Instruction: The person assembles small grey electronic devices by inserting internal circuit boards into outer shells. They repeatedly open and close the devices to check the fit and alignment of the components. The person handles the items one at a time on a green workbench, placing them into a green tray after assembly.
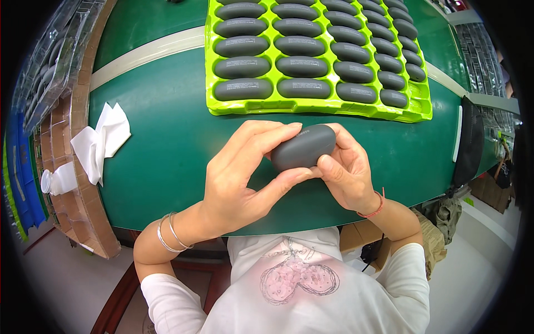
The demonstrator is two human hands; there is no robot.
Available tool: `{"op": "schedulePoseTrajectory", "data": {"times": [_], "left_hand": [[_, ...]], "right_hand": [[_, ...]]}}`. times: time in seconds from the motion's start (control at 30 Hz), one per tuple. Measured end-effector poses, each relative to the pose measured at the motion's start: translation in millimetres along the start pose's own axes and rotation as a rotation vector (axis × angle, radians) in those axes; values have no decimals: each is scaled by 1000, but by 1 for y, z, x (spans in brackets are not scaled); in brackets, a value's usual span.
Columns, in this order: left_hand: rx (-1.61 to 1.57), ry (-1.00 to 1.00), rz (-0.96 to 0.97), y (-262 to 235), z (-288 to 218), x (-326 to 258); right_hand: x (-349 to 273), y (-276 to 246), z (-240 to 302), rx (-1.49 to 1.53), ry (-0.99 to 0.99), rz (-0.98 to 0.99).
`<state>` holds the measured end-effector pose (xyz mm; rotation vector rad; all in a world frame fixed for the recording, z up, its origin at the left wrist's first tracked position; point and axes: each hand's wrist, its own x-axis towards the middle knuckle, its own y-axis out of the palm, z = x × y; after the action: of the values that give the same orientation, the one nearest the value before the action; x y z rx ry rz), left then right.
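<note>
- At the far left edge, stacked clear plastic trays (47,61) lean beside a cardboard divider wall (78,183) that runs along the end of the green table (161,150).
- A small white bottle (57,181) lies on its side on that cardboard, and a crumpled white cloth (103,139) sits just beside it, partly on the green surface.
- My left hand (239,178) comes in from the lower edge with 2 thin silver bangles (169,232) on the wrist. Its fingers are curled shut around the dark grey oval case (304,147): fingertips over the top left end, thumb pressed under the lower edge.
- The case is held above the table, clear of the surface, directly in front of my chest and just below the near rim of the tray. It sits between my 2 hands, tilted so its right end is higher.
- My right hand (347,170) closes on the right end of the same case, fingers wrapped behind it and the thumb meeting my left thumb beneath. A red string bracelet (375,210) circles that wrist.
- Beyond my hands, a bright green moulded tray (317,108) holds rows of identical dark grey oval cases (303,65), each lying flat in its own pocket.
- To the right, a black flat pouch (470,142) hangs over the table's edge, with more clear trays (484,55) past it.
</note>
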<state>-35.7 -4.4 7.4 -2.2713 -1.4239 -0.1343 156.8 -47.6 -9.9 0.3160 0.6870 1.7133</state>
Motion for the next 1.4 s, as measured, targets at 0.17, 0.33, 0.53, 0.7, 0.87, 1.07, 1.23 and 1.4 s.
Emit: {"op": "schedulePoseTrajectory", "data": {"times": [0.17,0.33,0.53,0.7,0.87,1.07,1.23,1.4], "left_hand": [[-97,-78,57,-5,-1,1],[-220,-171,-19,-2,1,-2],[-537,-459,15,-7,-5,-1],[-551,-443,0,-9,-6,-1],[-539,-394,-21,-8,-2,-1],[-469,-505,96,-13,-5,-1],[-423,-454,87,-15,-5,-1],[-301,-285,4,-10,-3,-3]], "right_hand": [[-1,-1,0,-236,-96,10],[-6,0,-3,-236,-99,11],[-6,0,-6,-230,-109,9],[-4,-1,-3,-133,-41,-6],[-3,2,0,-90,-8,-31],[-2,-1,-4,-287,-213,-3],[-4,-2,-4,-238,-110,-22],[-5,0,1,-216,-52,-33]]}}
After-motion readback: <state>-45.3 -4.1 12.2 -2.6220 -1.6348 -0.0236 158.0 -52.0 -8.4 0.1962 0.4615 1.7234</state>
